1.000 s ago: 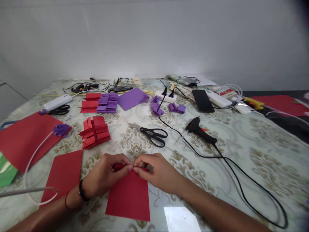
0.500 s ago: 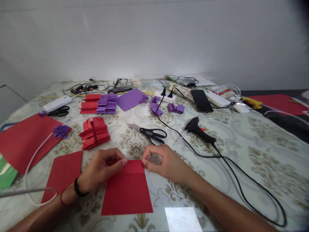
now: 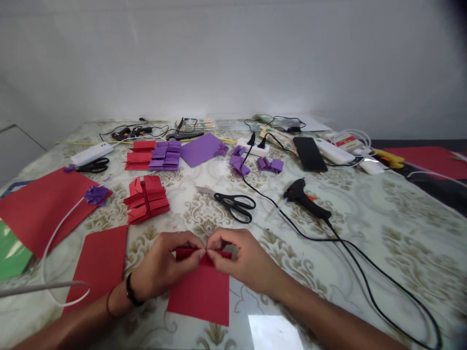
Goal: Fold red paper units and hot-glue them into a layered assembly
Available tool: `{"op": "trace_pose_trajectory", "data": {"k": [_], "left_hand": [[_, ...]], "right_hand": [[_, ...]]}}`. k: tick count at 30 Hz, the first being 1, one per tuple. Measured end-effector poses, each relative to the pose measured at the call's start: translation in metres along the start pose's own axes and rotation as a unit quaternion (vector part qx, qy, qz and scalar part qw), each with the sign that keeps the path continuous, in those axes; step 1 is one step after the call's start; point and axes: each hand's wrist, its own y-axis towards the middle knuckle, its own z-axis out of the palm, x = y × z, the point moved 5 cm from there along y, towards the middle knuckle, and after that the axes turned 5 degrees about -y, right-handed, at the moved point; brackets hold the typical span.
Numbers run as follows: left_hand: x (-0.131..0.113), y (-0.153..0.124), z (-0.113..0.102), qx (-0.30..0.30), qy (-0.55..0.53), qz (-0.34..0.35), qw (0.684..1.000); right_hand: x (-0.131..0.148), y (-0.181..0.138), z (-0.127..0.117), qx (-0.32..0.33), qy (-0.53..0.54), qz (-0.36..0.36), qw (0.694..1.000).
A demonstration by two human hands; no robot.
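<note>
A red paper sheet [image 3: 200, 291] lies on the patterned table [image 3: 383, 233] near the front edge. My left hand [image 3: 166, 265] and my right hand [image 3: 241, 257] both pinch its far edge, fingertips almost touching at the middle, where the paper is folded over into a narrow strip. A black band circles my left wrist. Black scissors [image 3: 233, 204] lie just beyond my hands.
A black glue gun [image 3: 306, 201] with a long cord lies to the right. Folded red paper pieces [image 3: 148, 199], another red sheet [image 3: 98, 262] and a large red sheet [image 3: 40, 206] are on the left. Purple folded pieces [image 3: 166, 155], a phone [image 3: 310, 153] and chargers crowd the far side.
Half a second ago my hands were apart at the sheet's far corners; now they have come together at the middle of the edge, pinching a new fold.
</note>
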Motion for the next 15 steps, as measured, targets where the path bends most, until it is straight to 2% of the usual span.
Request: {"op": "trace_pose_trajectory", "data": {"k": [5, 10, 15], "left_hand": [[-0.004, -0.002, 0.0, 0.015, 0.001, 0.022, 1.0], [-0.008, -0.001, -0.012, -0.004, 0.004, 0.029, 1.0], [-0.006, 0.003, -0.022, -0.012, 0.016, 0.014, 1.0]], "right_hand": [[0.006, -0.001, -0.002, 0.0, -0.018, -0.041, 0.999], [0.01, 0.0, -0.016, -0.007, -0.036, -0.072, 0.997], [0.008, 0.003, -0.031, -0.009, -0.056, -0.062, 0.996]]}}
